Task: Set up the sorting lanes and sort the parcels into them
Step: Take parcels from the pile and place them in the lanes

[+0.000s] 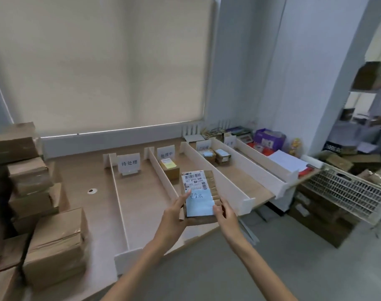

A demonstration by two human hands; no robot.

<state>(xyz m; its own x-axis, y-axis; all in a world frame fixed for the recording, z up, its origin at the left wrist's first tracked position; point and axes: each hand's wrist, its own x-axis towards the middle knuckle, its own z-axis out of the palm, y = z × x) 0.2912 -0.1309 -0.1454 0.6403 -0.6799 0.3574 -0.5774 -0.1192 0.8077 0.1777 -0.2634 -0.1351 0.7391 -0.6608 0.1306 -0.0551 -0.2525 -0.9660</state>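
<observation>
I see the parcel (193,181) held above the second lane (185,164), left hand (174,213) and right hand (224,213) both gripping its near end (blue note up); its long axis runs away, along the lane

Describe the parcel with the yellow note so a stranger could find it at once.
Start at the wooden table split into lanes by white dividers. In the second lane from the left, before its sign card, lies one brown parcel. It alone has a yellow note; neighbouring parcels and the held parcel carry blue ones.
</observation>
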